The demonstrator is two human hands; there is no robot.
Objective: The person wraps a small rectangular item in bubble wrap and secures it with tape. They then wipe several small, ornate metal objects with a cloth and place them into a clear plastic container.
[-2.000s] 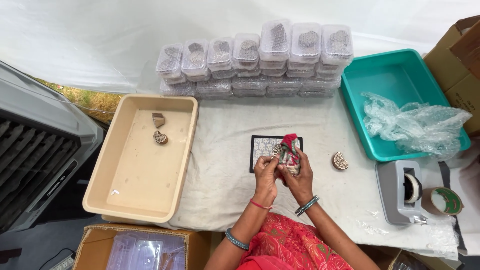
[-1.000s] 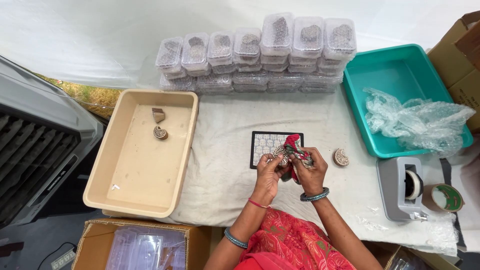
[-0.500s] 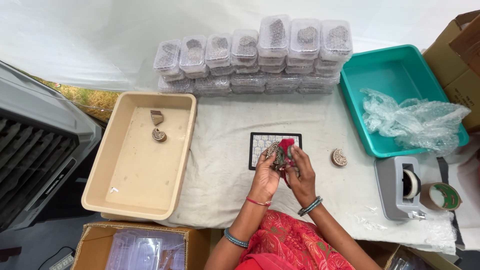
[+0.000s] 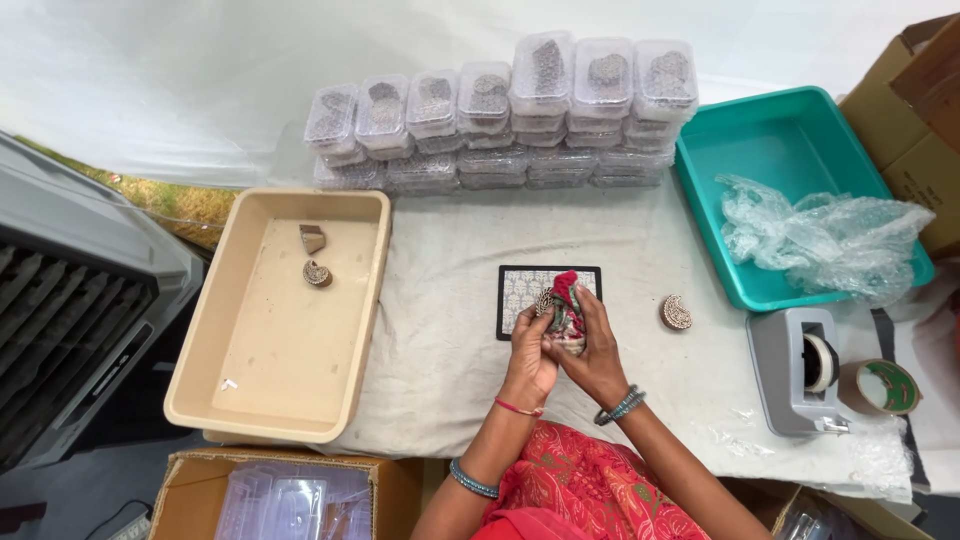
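Note:
My left hand (image 4: 530, 352) and my right hand (image 4: 592, 345) are together over the cloth-covered table, both closed around a small carved wooden block (image 4: 546, 301) and a red patterned cloth (image 4: 566, 312) wrapped against it. Just beyond my hands lies a black-edged patterned tile (image 4: 523, 295). A second carved wooden block (image 4: 677, 312) lies on the table to the right of my hands.
A beige tray (image 4: 262, 385) at left holds two small wooden blocks (image 4: 315, 258). Stacked clear plastic boxes (image 4: 510, 115) line the back. A teal tray (image 4: 800, 150) holds bubble wrap (image 4: 825, 240). A grey tape dispenser (image 4: 795, 370), a tape roll (image 4: 885, 387) and cardboard boxes (image 4: 915, 130) are nearby.
My hands keep turning the red cloth around the small block; the cloth shifts between the fingers. Nothing else on the table has moved.

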